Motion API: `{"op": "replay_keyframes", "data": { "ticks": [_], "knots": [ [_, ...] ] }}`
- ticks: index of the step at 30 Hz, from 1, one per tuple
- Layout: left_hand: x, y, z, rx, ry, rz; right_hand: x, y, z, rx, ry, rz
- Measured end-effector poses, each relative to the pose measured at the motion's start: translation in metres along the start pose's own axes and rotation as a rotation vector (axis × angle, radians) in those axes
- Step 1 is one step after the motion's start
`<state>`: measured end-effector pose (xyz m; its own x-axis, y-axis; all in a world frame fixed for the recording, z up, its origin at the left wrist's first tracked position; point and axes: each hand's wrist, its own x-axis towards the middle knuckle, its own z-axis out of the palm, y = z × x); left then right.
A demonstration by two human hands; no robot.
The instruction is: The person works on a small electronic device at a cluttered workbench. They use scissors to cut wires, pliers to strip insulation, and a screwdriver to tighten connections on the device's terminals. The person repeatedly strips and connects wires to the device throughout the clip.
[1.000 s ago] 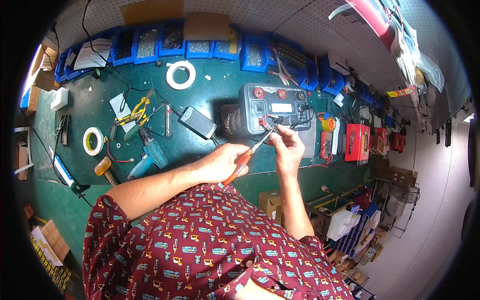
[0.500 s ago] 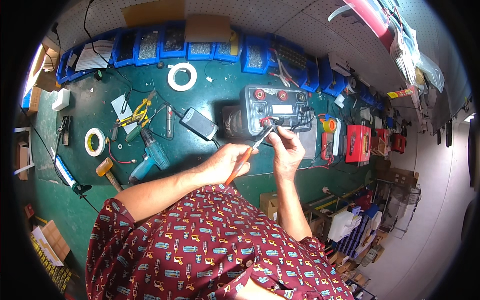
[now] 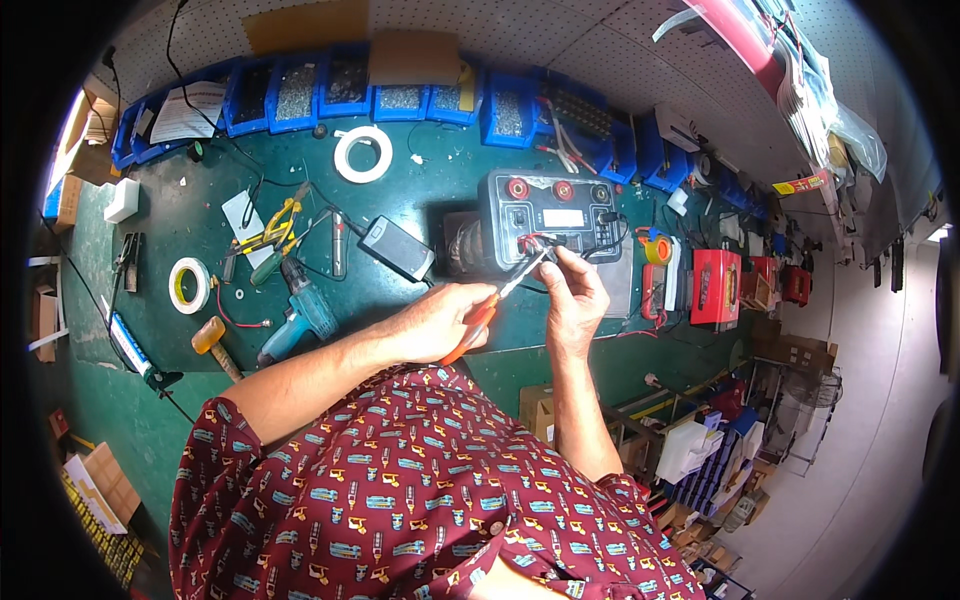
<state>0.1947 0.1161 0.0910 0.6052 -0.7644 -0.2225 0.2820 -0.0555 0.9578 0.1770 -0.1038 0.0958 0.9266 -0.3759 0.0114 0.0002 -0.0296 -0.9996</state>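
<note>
My left hand (image 3: 440, 322) is closed around long-nose pliers with orange handles (image 3: 474, 332). Their slim metal jaws (image 3: 515, 283) point up and right, reaching close to my right fingertips. My right hand (image 3: 577, 292) is pinched at the near edge of a black box-shaped electrical device (image 3: 500, 225); what sits between its fingers is too small to make out. Red and black wires (image 3: 530, 244) come out of the device's front right by the plier tips. On top of the device are round red terminals (image 3: 517, 188) and a small pale screen (image 3: 563, 218).
Left on the green bench lie a power adapter (image 3: 396, 248), a teal drill (image 3: 303, 312), a mallet (image 3: 210, 338) and tape rolls (image 3: 363, 155). Blue parts bins (image 3: 296, 95) line the back. A red box (image 3: 715, 288) stands to the right, beside an orange tape dispenser (image 3: 656, 246).
My left hand has drawn slightly left with the pliers, and their handles show differently turned. My right hand stays almost where it was, by the wires.
</note>
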Motion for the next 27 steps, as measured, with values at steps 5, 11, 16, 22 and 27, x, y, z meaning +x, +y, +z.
{"op": "replay_keyframes", "data": {
  "ticks": [5, 11, 16, 22, 27],
  "knots": [
    [-0.009, 0.007, 0.0, 0.166, 0.058, 0.031, -0.003, -0.001, 0.003, -0.053, -0.019, -0.049],
    [-0.013, 0.009, 0.001, 0.172, 0.141, -0.004, 0.005, 0.001, 0.001, 0.042, 0.019, 0.052],
    [-0.009, 0.014, 0.004, 0.314, 0.148, 0.022, 0.006, 0.006, -0.004, -0.005, 0.014, 0.04],
    [-0.005, 0.011, 0.004, 0.309, 0.122, 0.036, 0.006, 0.005, -0.004, -0.005, 0.006, 0.036],
    [-0.004, 0.018, 0.003, 0.235, 0.097, 0.026, 0.007, 0.007, -0.005, -0.008, -0.003, 0.028]
  ]
}}
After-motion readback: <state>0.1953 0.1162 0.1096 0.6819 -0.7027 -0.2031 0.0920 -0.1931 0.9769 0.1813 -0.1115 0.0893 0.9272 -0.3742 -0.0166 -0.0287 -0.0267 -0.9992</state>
